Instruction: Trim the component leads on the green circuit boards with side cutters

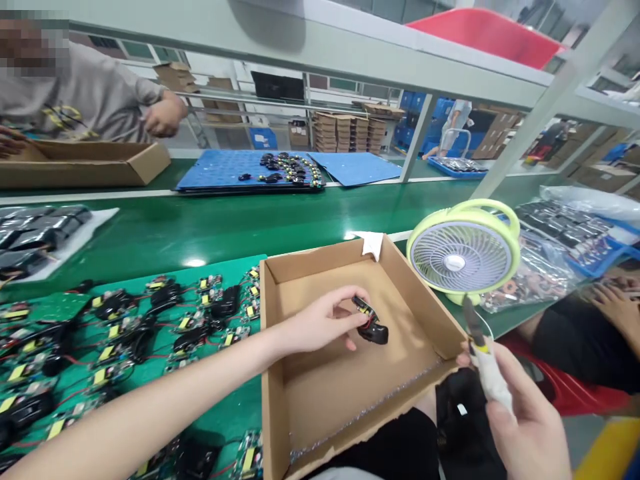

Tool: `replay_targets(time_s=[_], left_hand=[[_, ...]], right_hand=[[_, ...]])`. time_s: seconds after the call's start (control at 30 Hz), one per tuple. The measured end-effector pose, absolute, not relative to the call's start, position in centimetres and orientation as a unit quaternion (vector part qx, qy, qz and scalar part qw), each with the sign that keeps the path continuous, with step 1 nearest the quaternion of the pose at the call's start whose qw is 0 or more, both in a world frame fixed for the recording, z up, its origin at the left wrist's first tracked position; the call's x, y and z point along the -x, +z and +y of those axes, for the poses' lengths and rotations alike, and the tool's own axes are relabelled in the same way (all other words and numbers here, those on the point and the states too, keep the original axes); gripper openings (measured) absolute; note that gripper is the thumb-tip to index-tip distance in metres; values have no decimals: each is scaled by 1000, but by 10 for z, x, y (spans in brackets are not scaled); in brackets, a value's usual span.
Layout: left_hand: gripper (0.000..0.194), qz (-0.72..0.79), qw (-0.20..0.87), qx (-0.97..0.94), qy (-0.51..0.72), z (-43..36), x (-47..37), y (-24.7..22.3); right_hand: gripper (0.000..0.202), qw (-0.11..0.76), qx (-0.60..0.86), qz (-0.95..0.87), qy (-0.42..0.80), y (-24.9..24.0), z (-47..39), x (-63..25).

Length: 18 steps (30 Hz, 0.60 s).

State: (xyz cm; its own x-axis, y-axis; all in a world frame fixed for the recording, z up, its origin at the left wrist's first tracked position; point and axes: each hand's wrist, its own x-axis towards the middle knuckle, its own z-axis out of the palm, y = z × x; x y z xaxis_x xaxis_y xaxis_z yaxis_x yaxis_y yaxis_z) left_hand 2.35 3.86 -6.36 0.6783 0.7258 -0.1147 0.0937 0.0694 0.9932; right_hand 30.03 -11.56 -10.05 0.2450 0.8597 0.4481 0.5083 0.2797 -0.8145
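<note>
My left hand (325, 325) reaches over the open cardboard box (325, 400), its fingers closed on a small circuit board (367, 310). A black-wrapped part (375, 333) hangs from the board on short red wires. At the box's right corner, my right hand (525, 407) is closed around a hand tool (490, 377) with a pointed dark metal tip, a yellow band and a white-wrapped handle. The tip points up and away from me, apart from the board. Small shiny bits (370, 408) lie along the box's near inner edge.
Several similar boards with black parts cover the green mat (235, 267) on the left. A yellow-green fan (460, 253) stands behind the box's right side. Across the green bench are blue sheets (220, 170) and another cardboard box (90, 163) by a seated co-worker (105, 93).
</note>
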Motion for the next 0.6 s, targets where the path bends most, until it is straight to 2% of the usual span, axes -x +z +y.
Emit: replay_targets(time_s=[0.17, 0.37, 0.6], left_hand=[[36, 305, 651, -626, 302, 37, -16, -65], [27, 287, 657, -623, 315, 35, -14, -66], [26, 286, 644, -617, 350, 36, -13, -67]], right_hand=[[50, 513, 550, -646, 133, -88, -89, -277], [51, 414, 565, -708, 93, -74, -86, -278], [52, 312, 576, -755, 36, -60, -102, -282]])
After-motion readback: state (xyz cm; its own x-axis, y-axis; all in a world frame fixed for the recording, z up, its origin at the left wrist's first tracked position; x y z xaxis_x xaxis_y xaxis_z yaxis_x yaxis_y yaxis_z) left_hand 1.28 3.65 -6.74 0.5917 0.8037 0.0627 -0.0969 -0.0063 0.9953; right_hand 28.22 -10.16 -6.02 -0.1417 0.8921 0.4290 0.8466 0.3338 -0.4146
